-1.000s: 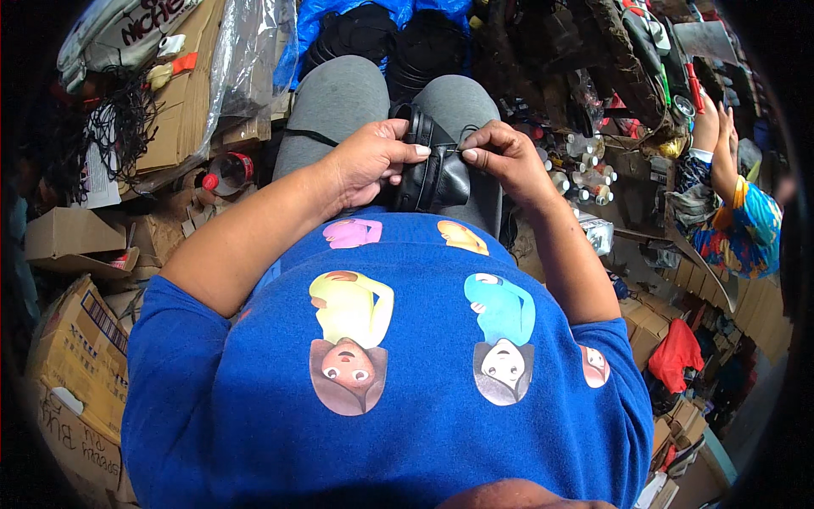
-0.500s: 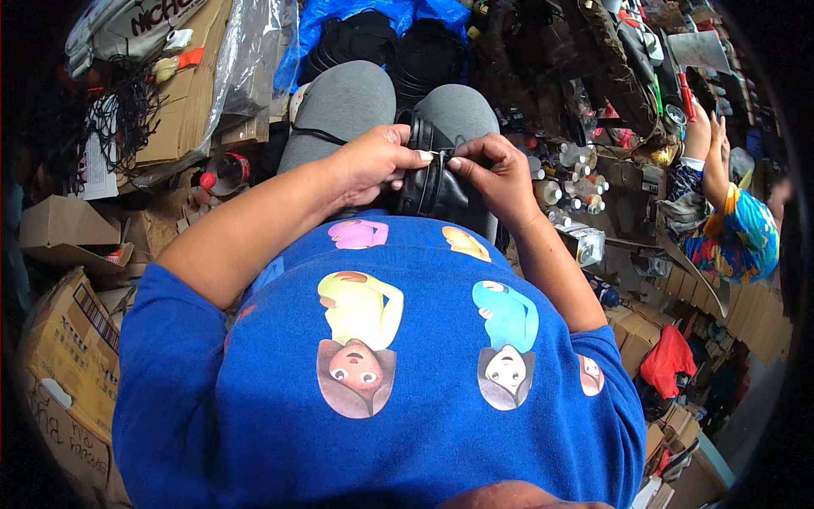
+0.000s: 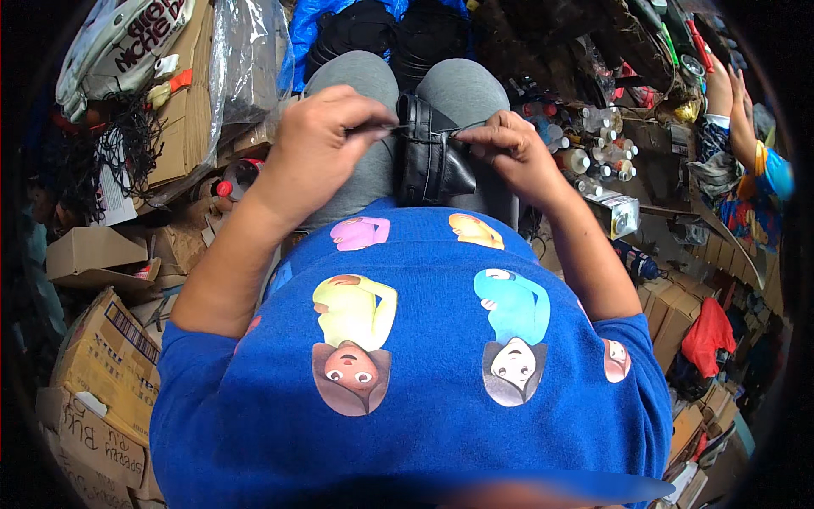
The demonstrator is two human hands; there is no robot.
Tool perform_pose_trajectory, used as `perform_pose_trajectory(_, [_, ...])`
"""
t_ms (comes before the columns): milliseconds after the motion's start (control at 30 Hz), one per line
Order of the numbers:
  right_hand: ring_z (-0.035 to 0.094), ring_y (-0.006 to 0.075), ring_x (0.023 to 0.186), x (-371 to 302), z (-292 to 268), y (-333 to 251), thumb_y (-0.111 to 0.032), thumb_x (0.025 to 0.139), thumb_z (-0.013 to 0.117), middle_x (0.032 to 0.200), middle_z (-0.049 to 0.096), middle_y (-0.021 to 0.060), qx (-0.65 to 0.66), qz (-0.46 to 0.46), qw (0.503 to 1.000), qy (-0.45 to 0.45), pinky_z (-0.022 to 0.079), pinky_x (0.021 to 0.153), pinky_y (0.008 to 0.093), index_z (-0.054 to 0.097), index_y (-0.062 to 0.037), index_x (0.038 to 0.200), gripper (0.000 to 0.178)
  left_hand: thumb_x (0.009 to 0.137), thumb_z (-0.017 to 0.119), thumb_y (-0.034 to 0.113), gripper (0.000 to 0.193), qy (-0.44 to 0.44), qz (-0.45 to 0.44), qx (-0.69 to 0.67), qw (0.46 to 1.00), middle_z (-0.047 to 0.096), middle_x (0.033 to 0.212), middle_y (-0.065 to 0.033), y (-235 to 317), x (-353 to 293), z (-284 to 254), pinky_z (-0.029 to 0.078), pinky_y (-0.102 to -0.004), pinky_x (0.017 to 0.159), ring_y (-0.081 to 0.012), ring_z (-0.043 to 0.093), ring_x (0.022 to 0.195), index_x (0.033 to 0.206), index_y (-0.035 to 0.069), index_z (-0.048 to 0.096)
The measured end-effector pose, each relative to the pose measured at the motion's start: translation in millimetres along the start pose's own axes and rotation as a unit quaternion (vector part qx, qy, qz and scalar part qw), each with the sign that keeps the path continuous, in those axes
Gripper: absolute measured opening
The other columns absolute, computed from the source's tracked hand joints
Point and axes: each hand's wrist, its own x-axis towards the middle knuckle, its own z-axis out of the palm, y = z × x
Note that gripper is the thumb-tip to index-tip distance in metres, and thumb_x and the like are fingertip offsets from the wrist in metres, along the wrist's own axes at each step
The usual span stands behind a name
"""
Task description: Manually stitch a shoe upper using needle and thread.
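A black leather shoe upper (image 3: 434,161) with a stitched band rests between my knees, on my grey-trousered lap. My left hand (image 3: 326,140) is raised just left of it, fingers pinched on a thin dark thread that runs toward the upper. On the other side, my right hand (image 3: 509,144) pinches a dark thread (image 3: 459,131) that comes out of the seam. Both hands are off the leather itself. Whether either one also holds a needle is too small to make out.
Stacks of black rounded pieces (image 3: 352,38) lie on blue plastic beyond my knees. Cardboard boxes (image 3: 97,254) and a tangle of black cord (image 3: 127,144) are at the left. Several small bottles (image 3: 606,140) stand at the right, with another person's arm (image 3: 721,93) farther right.
My left hand has let go of the shoe upper and pulled away up and left with thread. My right hand has drawn slightly right. The upper stays in my lap.
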Motion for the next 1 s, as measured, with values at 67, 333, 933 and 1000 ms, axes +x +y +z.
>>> perform_pose_trajectory(67, [0.056, 0.0149, 0.087, 5.4, -6.1, 2.9, 0.007, 0.079, 0.059, 0.086, 0.058, 0.0019, 0.054, 0.053, 0.996, -0.041, 0.044, 0.081, 0.0264, 0.073, -0.0085, 0.104, 0.033, 0.076, 0.073, 0.003, 0.018, -0.016, 0.028, 0.035, 0.999, 0.059, 0.081, -0.0114, -2.3, 7.7, 10.6, 0.05, -0.0345, 0.066, -0.0281, 0.062, 0.072, 0.093, 0.009, 0.075])
perform_pose_trajectory(333, [0.06, 0.0144, 0.086, 19.2, -10.8, 5.6, -0.002, 0.085, 0.064, 0.086, 0.06, 0.0016, 0.088, 0.066, 0.992, -0.06, 0.047, 0.081, 0.0285, 0.076, -0.014, 0.101, 0.023, 0.075, 0.074, 0.007, 0.015, -0.057, -0.004, 0.07, 0.996, 0.054, 0.076, -0.0103, -5.1, 17.1, 20.5, 0.047, -0.036, 0.065, -0.0264, 0.059, 0.072, 0.09, 0.009, 0.075])
perform_pose_trajectory(933, [0.055, 0.0115, 0.086, 16.2, -7.4, 9.5, 0.003, 0.084, 0.065, 0.087, 0.057, -0.001, 0.129, 0.064, 0.987, -0.071, 0.045, 0.08, 0.0251, 0.075, -0.0085, 0.103, 0.024, 0.075, 0.067, 0.004, 0.012, -0.097, 0.121, 0.142, 0.978, 0.056, 0.077, -0.0108, 5.4, 27.2, 26.6, 0.047, -0.0413, 0.072, -0.0318, 0.06, 0.079, 0.084, 0.009, 0.073])
perform_pose_trajectory(1000, [0.055, 0.0108, 0.085, 14.3, -6.9, 10.0, 0.002, 0.083, 0.066, 0.086, 0.056, -0.0012, 0.129, 0.052, 0.988, -0.062, 0.045, 0.079, 0.0245, 0.075, -0.0085, 0.103, 0.024, 0.076, 0.068, 0.003, 0.018, -0.093, 0.116, 0.146, 0.978, 0.054, 0.076, -0.0086, 1.1, 22.4, 23.6, 0.045, -0.0388, 0.073, -0.029, 0.057, 0.079, 0.09, 0.012, 0.075])
